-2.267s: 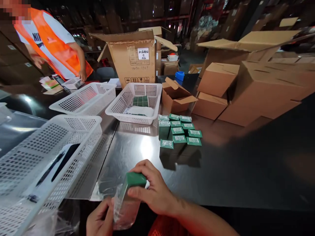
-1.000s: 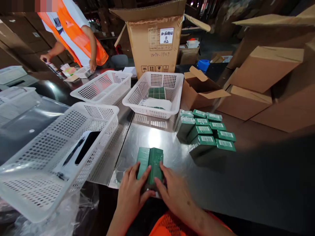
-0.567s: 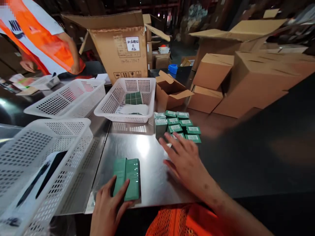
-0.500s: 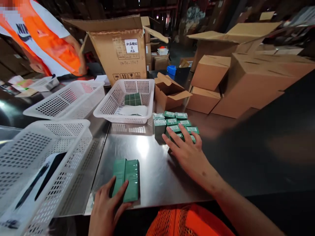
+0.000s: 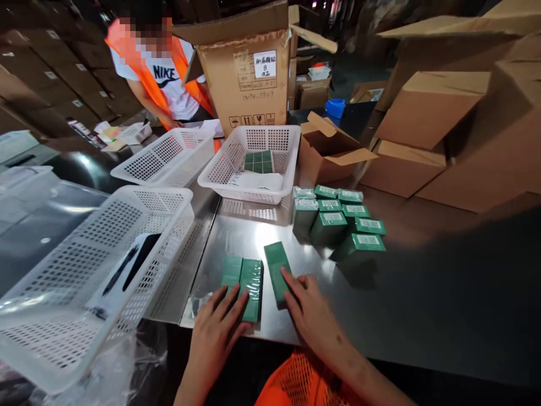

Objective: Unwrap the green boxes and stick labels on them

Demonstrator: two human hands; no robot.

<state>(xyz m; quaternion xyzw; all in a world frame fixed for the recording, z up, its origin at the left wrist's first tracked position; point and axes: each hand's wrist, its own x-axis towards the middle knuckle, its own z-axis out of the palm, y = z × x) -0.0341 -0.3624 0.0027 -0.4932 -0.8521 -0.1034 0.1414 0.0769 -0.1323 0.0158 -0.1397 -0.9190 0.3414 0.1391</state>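
Left hand [image 5: 216,322] splayed loosely over paired green boxes [image 5: 252,277]; right hand [image 5: 310,307] touching a lone green box [image 5: 276,264], grip unclear
Upper frame: shirt [image 5: 172,91] reads NIKE, carton label [image 5: 265,65] shows B

Everything's shot from a single head-worn camera, aimed forward and down over a shiny grey metal table [image 5: 406,304]. The bare left hand [image 5: 217,318] and bare right hand [image 5: 310,307] are caught pretty close up at the near edge, with a tall brown cardboard carton [image 5: 245,84] framed on the far side.
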